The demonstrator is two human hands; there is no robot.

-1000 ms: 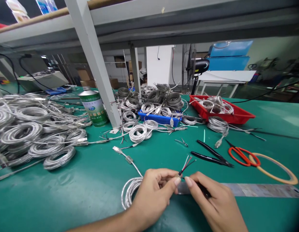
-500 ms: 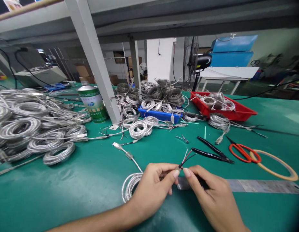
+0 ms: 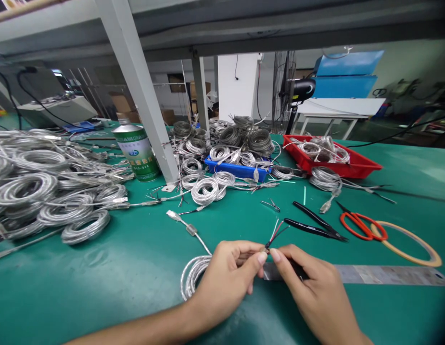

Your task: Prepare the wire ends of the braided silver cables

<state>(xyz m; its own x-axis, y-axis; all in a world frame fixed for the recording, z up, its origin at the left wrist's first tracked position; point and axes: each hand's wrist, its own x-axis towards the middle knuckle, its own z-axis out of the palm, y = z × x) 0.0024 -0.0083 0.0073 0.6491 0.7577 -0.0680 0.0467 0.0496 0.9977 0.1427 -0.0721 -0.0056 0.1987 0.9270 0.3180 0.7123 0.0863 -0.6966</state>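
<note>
My left hand (image 3: 228,278) pinches a clear-jacketed USB cable near its stripped end, between thumb and forefinger. White, red and black wires (image 3: 273,234) fan out from that end, above my fingertips. My right hand (image 3: 312,278) is closed at the same end, its thumb tip against the cable beside my left thumb. Something dark shows under the right fingers; its kind is hidden. The coil (image 3: 189,277) of this cable lies beside my left wrist, partly covered by it, and its USB plug (image 3: 173,215) rests on the green table.
Black nippers (image 3: 312,228), orange-handled scissors (image 3: 362,226), a tape ring (image 3: 411,244) and a steel ruler (image 3: 388,275) lie to the right. Coiled cables (image 3: 35,187) are heaped left, near a green can (image 3: 138,151). Behind are a blue tray (image 3: 233,170), a red tray (image 3: 362,167) and a shelf post (image 3: 139,86).
The view has shifted very slightly. Both hands keep nearly the same place and grip at the cable end; the wires' spread has altered a little.
</note>
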